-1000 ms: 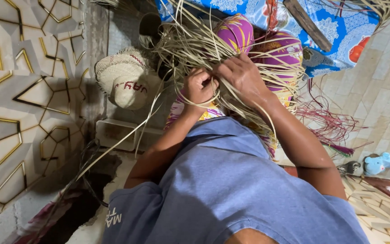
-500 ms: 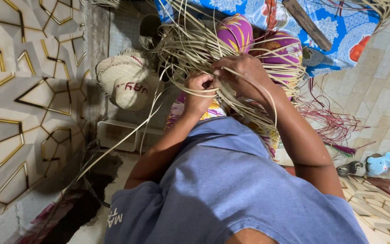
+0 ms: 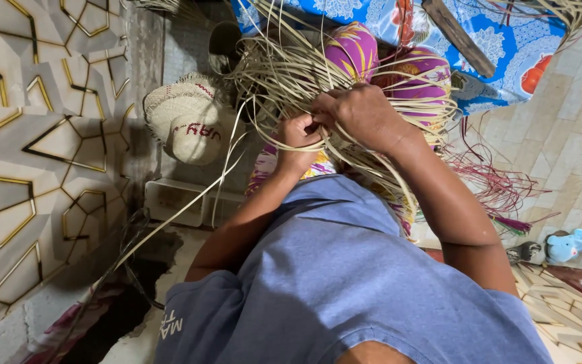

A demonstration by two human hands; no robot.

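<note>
Both hands clench the straw: left hand pinching strands, right hand gripping the bundle. It looks light, springy, brittle; best held near the woven base.

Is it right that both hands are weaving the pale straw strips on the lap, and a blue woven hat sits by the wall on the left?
Not quite. Both the left hand and right hand do work the pale straw strips, but the woven hat is cream with red markings, not blue. The head view shows it.

light: even, soft, moderately bright | shadows: pooling dark near left | focus: sharp | edges: bending slightly
</note>
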